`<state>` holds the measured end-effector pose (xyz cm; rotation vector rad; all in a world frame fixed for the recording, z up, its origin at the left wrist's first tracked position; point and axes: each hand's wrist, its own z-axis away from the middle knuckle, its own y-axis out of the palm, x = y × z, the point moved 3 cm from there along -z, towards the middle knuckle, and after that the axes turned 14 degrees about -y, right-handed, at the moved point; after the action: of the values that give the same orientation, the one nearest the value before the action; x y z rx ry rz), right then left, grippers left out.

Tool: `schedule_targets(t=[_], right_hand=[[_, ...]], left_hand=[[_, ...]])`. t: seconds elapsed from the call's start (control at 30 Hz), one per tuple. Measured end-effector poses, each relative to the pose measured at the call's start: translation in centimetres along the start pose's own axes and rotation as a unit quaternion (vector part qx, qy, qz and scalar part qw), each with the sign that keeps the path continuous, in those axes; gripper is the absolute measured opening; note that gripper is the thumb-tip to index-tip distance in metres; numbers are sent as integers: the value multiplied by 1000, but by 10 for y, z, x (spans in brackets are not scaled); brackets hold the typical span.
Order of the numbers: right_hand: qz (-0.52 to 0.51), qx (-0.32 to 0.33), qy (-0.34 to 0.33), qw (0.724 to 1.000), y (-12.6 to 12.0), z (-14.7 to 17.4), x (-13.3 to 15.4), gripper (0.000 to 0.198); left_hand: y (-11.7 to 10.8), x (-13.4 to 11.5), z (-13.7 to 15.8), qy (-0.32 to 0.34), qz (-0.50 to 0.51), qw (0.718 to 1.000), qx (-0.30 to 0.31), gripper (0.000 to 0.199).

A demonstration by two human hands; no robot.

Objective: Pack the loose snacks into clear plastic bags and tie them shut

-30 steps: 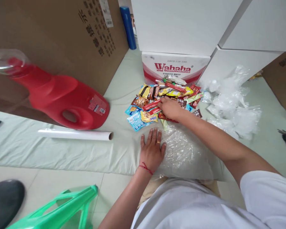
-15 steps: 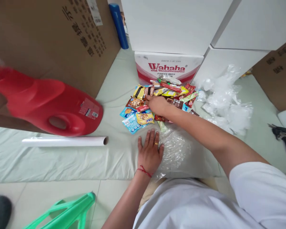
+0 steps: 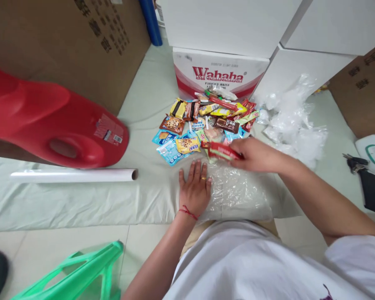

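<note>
while the left hand (image 3: 194, 189) is lying palm down on pale green cloth (image 3: 158, 196), fingers straight and slightly spread, beside crinkled clear plastic film (image 3: 242, 189), the right hand (image 3: 254, 154) is gripping slim, glossy red snack packets (image 3: 223, 151) by one end, near the film's far edge. they are probably feeling light and slippery, perhaps hiding brittle contents, so a gentle pinch around the middle is likely suiting them. beyond, colourful wrapped snacks (image 3: 187, 145) are lying heaped before a white-and-red cardboard carton (image 3: 218, 75).

Right hand (image 3: 253, 155) has swung from 8 o'clock of snack pile (image 3: 212, 131) round to 4 o'clock, now gripping red packets (image 3: 223, 151). White-and-blue packet (image 3: 196, 124), hidden before, shows toward 10 o'clock from pile's middle.
</note>
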<state>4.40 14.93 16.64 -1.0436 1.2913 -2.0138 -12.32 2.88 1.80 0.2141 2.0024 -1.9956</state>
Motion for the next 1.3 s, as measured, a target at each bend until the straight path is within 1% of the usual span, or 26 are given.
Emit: schedule_targets(t=[0.07,0.13,0.2,0.23,0.3,0.37,0.5,0.6,0.67,0.77,0.83,0.93,1.0,1.03,1.1,1.17,1.23,1.27,1.3], right_hand=[[-4,52,18,998,32,17,7,19],[5,78,41,996,65,26,12,21],[5,73,53,996,91,29,15,30],[0,57,54,997,100,30,15,34],[-14,15,55,998,112,33,15,39],[-26,-17,50,998,118,38,14,36],[-28,-34,19,999,123,47,12,32],[-49,-42,6,998,114,46,10,37],[-46,-74,24,996,97,36,6,42],[37,-147,55,987,67,4,-5,36],[93,-167,53,980,56,-26,-13,34],[104,-134,48,984,57,-69,-26,33],[77,-128,49,988,58,-83,-32,31],[53,-139,47,988,55,-84,-35,30],[-17,-187,28,982,42,-74,-36,32],[-92,-250,-2,964,20,-51,-35,36],[-132,-302,-33,944,-1,-22,-31,38],[-137,-304,-47,941,-8,-9,-27,39],[-136,-287,-64,946,-10,3,-23,39]], left_hand=[[0,0,0,-1,1,1000,3,56],[0,0,0,-4,3,1000,3,56],[-1,0,0,-7,4,1000,0,55],[-2,0,0,-7,4,1000,-1,55],[-3,1,0,-8,5,1000,-4,55],[-4,2,-1,-10,10,1000,-4,55],[-5,5,-1,-15,25,1000,-1,56],[-5,4,-2,-14,11,1000,-3,55],[-4,2,-2,-14,-2,1000,-1,55],[-3,1,-3,-21,-14,1000,2,55],[-3,1,-4,-24,-22,999,5,55],[-2,0,-4,-25,-37,999,9,56],[-2,0,-4,-26,-40,999,10,56],[-2,0,-4,-25,-39,999,9,56],[-3,0,-3,-22,-31,999,6,55],[-3,0,-3,-20,-23,1000,3,55],[-3,1,-3,-19,-15,1000,2,55],[-3,1,-3,-19,-11,1000,2,55],[-3,1,-3,-19,-6,1000,1,55]])
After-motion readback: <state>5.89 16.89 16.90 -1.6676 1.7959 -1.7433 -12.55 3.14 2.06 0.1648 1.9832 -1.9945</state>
